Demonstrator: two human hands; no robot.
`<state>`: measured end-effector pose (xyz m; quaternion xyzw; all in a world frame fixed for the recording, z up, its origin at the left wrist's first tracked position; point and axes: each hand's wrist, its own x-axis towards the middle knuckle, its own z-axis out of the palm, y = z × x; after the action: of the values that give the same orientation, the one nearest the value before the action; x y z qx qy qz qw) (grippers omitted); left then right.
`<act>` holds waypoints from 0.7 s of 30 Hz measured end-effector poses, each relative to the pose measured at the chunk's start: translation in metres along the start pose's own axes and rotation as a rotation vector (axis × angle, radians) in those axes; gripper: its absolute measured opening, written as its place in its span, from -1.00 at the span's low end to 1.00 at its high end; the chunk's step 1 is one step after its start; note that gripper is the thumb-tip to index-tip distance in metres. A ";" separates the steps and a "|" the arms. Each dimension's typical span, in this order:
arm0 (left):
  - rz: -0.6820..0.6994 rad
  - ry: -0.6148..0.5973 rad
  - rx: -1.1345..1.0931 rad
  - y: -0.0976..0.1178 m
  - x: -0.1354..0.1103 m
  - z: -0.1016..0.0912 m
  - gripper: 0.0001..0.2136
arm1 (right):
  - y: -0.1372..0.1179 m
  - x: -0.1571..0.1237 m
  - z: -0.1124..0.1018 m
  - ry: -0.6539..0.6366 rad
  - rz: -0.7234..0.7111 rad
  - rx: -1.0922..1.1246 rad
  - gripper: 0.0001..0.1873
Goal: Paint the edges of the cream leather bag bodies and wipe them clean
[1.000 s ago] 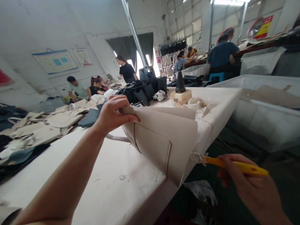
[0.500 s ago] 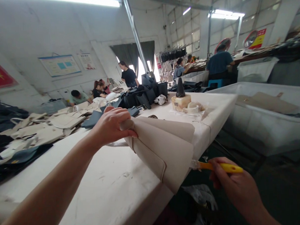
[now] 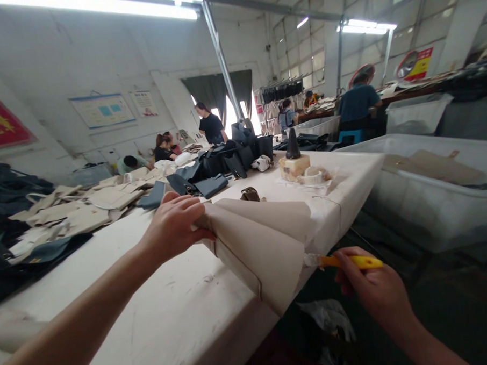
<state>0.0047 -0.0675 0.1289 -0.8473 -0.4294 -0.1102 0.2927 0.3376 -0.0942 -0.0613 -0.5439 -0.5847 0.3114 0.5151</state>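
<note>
Beige bag, probably leather, in left hand

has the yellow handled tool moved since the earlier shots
Yes, the yellow-handled tool has swung left, its handle end now nearer the pale block on the table.

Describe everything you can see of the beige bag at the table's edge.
The beige bag has a matte, leather-like look and is folded into fan-like panels, with a stitched seam along its lower side. It rests tilted on the white table, its lower corner jutting past the edge. The left hand grips its narrow end. The tip of a yellow-handled tool, held in the right hand, sits at its far edge; contact is unclear.
</note>
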 end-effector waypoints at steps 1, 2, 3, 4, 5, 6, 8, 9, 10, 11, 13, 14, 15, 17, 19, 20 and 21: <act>0.007 0.032 -0.004 0.001 -0.002 0.002 -0.63 | 0.001 0.005 0.000 0.016 0.001 0.014 -0.60; 0.014 0.067 -0.010 0.002 -0.004 0.003 -0.63 | 0.001 0.010 0.001 0.037 -0.001 0.024 -0.60; 0.020 0.101 -0.020 0.002 -0.004 0.005 -0.63 | 0.001 0.015 0.002 0.059 -0.011 0.027 -0.60; 0.024 0.138 -0.030 0.002 -0.004 0.006 -0.63 | 0.000 0.019 0.003 0.083 -0.030 0.027 -0.60; 0.027 0.173 -0.041 0.001 -0.004 0.008 -0.63 | -0.002 0.023 0.005 0.107 -0.053 0.027 -0.61; 0.033 0.208 -0.050 0.001 -0.003 0.009 -0.63 | -0.004 0.026 0.006 0.127 -0.080 0.027 -0.62; 0.057 0.259 -0.060 0.000 -0.002 0.010 -0.62 | -0.010 0.028 0.009 0.157 -0.146 0.034 -0.65; 0.072 0.278 -0.060 0.000 -0.001 0.011 -0.62 | -0.012 0.027 0.009 0.166 -0.180 0.035 -0.67; 0.087 0.294 -0.060 0.000 0.000 0.012 -0.61 | -0.014 0.027 0.010 0.168 -0.212 0.029 -0.68; 0.095 0.310 -0.058 0.000 0.000 0.013 -0.61 | -0.016 0.026 0.010 0.167 -0.238 0.019 -0.69; 0.078 0.355 -0.043 0.001 -0.002 0.016 -0.60 | -0.015 0.024 0.009 0.169 -0.263 0.006 -0.70; 0.058 0.378 -0.032 0.002 -0.004 0.019 -0.60 | -0.014 0.023 0.008 0.168 -0.263 0.004 -0.69; 0.035 0.403 -0.022 0.002 -0.007 0.022 -0.59 | -0.011 0.022 0.007 0.166 -0.255 0.003 -0.69; 0.005 0.452 -0.007 0.004 -0.015 0.029 -0.59 | -0.003 0.020 0.005 0.140 -0.219 0.013 -0.68; 0.024 0.508 -0.005 0.006 -0.026 0.036 -0.60 | 0.006 0.018 0.003 0.091 -0.158 0.038 -0.65; 0.044 0.534 -0.008 0.008 -0.032 0.038 -0.61 | 0.010 0.016 0.002 0.064 -0.124 0.051 -0.64; 0.067 0.549 -0.013 0.009 -0.038 0.039 -0.63 | 0.013 0.015 0.000 0.038 -0.093 0.060 -0.62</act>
<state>-0.0134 -0.0739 0.0769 -0.8012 -0.3053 -0.3285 0.3962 0.3433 -0.0770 -0.0694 -0.5063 -0.5899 0.2939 0.5562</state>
